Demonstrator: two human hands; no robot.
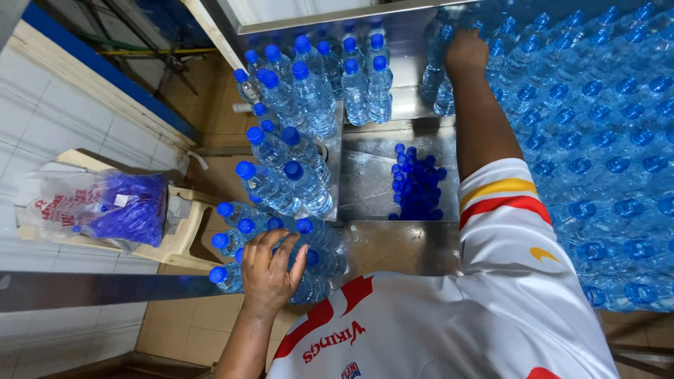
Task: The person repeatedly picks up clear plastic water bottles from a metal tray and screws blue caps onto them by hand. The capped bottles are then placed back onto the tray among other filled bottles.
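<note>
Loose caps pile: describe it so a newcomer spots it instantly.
Find the steel table in the middle, with capped bottles on its left and a mass of bottles on its right. The loose caps pile sits on bare steel between them. It alone is dark blue caps with no bottles under them.

Two hands are in view, the left hand (269, 270) near and the right hand (465, 50) far. About twenty-five capped water bottles (309, 95) stand or lie in the middle and to the left. On the right there is a big field of bottles (597, 147), too many to count exactly. One heap of loose blue caps (417, 184) lies on the steel table (407, 245). One plastic bag of caps (116, 205) rests on one pale chair (175, 238) at the left.
</note>
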